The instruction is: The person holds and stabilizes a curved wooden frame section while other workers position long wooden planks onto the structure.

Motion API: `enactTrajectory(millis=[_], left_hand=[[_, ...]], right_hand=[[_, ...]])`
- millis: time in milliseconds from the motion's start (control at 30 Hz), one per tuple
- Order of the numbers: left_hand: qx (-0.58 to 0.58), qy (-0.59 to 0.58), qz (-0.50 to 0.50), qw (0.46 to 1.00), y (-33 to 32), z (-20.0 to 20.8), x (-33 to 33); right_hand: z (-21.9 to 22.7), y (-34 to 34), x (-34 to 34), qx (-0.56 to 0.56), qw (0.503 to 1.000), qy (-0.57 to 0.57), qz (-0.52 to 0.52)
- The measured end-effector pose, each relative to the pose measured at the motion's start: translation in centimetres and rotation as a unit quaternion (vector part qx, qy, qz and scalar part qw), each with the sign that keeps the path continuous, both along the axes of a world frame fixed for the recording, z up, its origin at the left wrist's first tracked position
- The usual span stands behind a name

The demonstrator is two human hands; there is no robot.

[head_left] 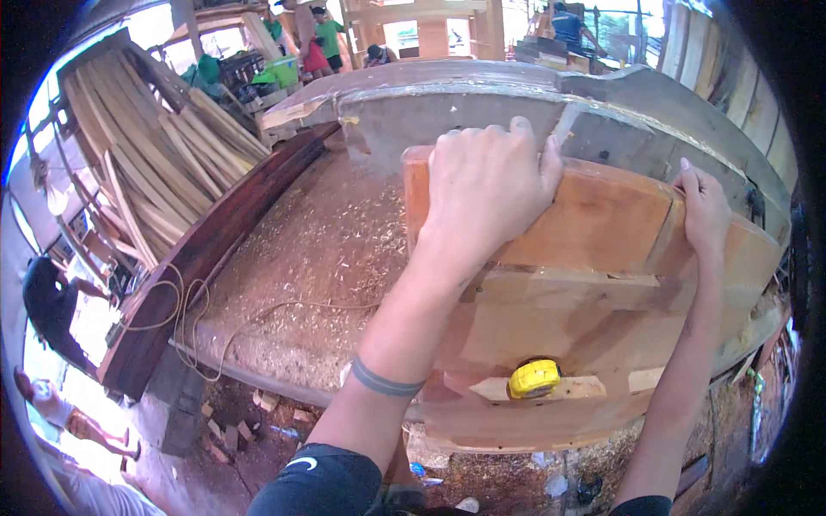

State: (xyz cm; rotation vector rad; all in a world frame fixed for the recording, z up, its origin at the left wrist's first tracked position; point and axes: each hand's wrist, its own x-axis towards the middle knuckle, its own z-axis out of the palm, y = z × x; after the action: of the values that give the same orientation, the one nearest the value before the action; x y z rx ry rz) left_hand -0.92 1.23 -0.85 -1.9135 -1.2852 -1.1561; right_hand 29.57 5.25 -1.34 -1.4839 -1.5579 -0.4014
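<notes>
An orange-brown wooden panel [585, 219] with a curved upper edge stands in front of me. My left hand [486, 176] is closed over its top near the left end, knuckles up and thumb toward the right. Farther right, my right hand [707, 211] grips the same edge, its fingers partly hidden. Nearer me, a yellow tape measure [534, 378] lies on a pale strip of wood [585, 388] on the brown wooden surface below the panel.
Wood shavings [318, 224] cover the brown surface at left, crossed by a thin cord [301, 303]. A dark red beam [219, 241] borders it. Beyond the panel rises a grey curved structure [482, 107]. Long planks [142, 146] are stacked at left. Several people are in the background.
</notes>
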Motion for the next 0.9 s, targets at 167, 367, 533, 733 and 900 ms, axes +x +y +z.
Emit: enactTrajectory(millis=[167, 367, 533, 733, 900], left_hand=[[0.003, -0.008, -0.008, 1.0, 0.0, 0.0, 0.0], [-0.005, -0.018, -0.018, 1.0, 0.2, -0.3, -0.1], [-0.017, -0.018, -0.016, 1.0, 0.0, -0.1, -0.1], [-0.027, -0.001, 0.005, 1.0, -0.4, 0.1, 0.0], [-0.055, 0.007, 0.024, 0.998, -0.4, 0.3, 0.1]], right_hand=[[-0.1, 0.4, 0.6, -0.005, 1.0, -0.004, -0.004], [0.0, 1.1, 1.3, -0.017, 1.0, -0.018, -0.008], [0.1, 0.9, 1.2, -0.025, 0.999, -0.031, -0.026], [0.0, 0.7, 0.8, -0.021, 0.999, -0.036, -0.015], [0.4, 0.2, 0.2, -0.04, 0.998, -0.036, -0.031]])
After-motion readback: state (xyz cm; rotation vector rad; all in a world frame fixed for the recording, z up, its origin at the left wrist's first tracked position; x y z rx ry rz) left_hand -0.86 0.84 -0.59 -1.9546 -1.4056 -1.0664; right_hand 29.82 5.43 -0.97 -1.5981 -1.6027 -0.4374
